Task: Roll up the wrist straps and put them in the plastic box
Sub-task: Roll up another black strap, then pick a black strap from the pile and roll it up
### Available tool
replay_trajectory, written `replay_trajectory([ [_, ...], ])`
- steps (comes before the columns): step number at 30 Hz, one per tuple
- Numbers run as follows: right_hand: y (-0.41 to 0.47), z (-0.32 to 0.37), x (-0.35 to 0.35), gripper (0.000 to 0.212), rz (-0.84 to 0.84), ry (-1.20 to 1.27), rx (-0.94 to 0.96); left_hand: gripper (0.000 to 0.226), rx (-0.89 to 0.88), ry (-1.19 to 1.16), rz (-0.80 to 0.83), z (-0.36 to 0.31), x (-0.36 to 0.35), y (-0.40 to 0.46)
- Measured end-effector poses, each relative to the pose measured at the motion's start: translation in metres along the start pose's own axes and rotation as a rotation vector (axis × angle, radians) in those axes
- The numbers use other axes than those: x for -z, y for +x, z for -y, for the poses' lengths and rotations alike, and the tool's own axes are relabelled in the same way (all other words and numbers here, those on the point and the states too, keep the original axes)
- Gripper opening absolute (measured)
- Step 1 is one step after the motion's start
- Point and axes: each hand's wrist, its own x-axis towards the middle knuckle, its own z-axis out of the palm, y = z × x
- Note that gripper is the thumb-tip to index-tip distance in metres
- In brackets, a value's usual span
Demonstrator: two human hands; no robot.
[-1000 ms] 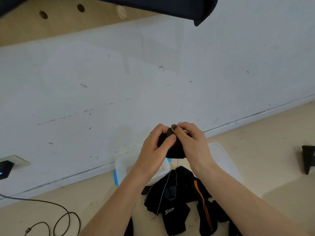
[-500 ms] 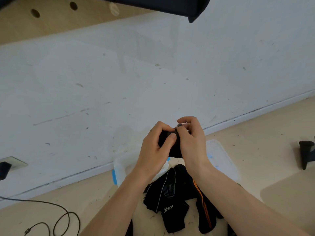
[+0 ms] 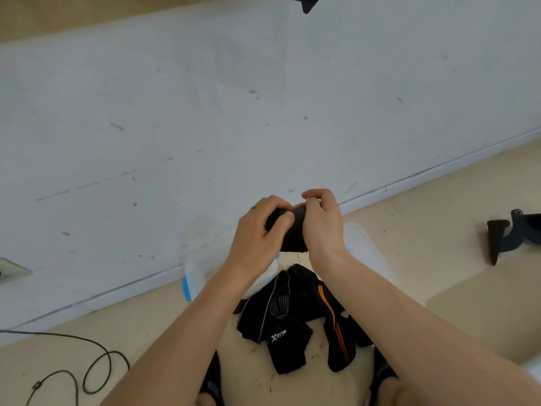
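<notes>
Far left on the floor: a black cable (image 3: 96,367) coiled loosely, lower in view than half a second ago. Next, the plastic box (image 3: 199,268) against the wall, blue clip at its near edge, partly hidden behind the left forearm. Above it, the left hand (image 3: 257,238) curled round a black rolled wrist strap (image 3: 292,232), thumb pressed on the roll; held in the air over the box, as before. Beside it, the right hand (image 3: 322,227) clenched on the same roll, fingertips now pinching its top edge higher up. Below, loose wrist straps (image 3: 292,317) heaped on the floor, unmoved. Right of these, the box lid (image 3: 366,247); far right, a black stand (image 3: 503,235).
</notes>
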Motion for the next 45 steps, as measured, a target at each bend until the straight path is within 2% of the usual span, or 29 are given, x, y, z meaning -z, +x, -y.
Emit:
replay_trajectory([
  [4,0.0,-0.001,0.015,0.025,0.005,-0.036,-0.036,0.022,-0.004,-0.008,0.068,-0.002,-0.007,-0.01],
  [8,-0.01,-0.009,0.042,0.041,0.143,-0.134,-0.069,0.02,0.05,-0.022,0.081,-0.002,-0.019,-0.026],
  [12,-0.028,-0.02,0.068,0.039,0.335,-0.346,0.032,0.017,0.168,-0.087,0.1,0.009,-0.031,-0.046],
  [17,-0.048,-0.032,0.096,0.034,0.653,-0.592,0.135,0.015,0.286,-0.156,0.223,0.013,-0.037,-0.065],
  [22,-0.041,-0.055,0.113,0.055,0.71,-0.806,0.237,0.018,0.316,-0.139,0.263,0.017,-0.058,-0.076],
  [26,-0.03,-0.08,0.121,0.054,0.678,-1.018,0.28,0.018,0.279,-0.048,0.31,0.029,-0.084,-0.075],
  [28,-0.018,-0.087,0.125,0.053,0.656,-1.104,0.291,0.017,0.345,-0.106,0.35,0.038,-0.098,-0.073],
  [31,0.009,-0.102,0.139,0.052,0.614,-1.261,0.242,0.037,0.543,-0.19,0.402,0.051,-0.12,-0.068],
  [34,0.044,-0.131,0.169,0.058,0.502,-1.365,0.086,0.05,0.602,-0.05,0.496,0.072,-0.142,-0.059],
  [39,0.092,-0.192,0.233,0.063,0.101,-1.167,-0.258,0.042,0.631,0.109,0.642,0.128,-0.17,-0.056],
  [42,0.118,-0.237,0.265,0.063,-0.034,-1.089,-0.432,0.035,0.689,0.201,0.623,0.171,-0.183,-0.054],
  [45,0.134,-0.282,0.275,0.05,-0.154,-1.014,-0.563,0.026,0.784,0.247,0.572,0.211,-0.193,-0.057],
])
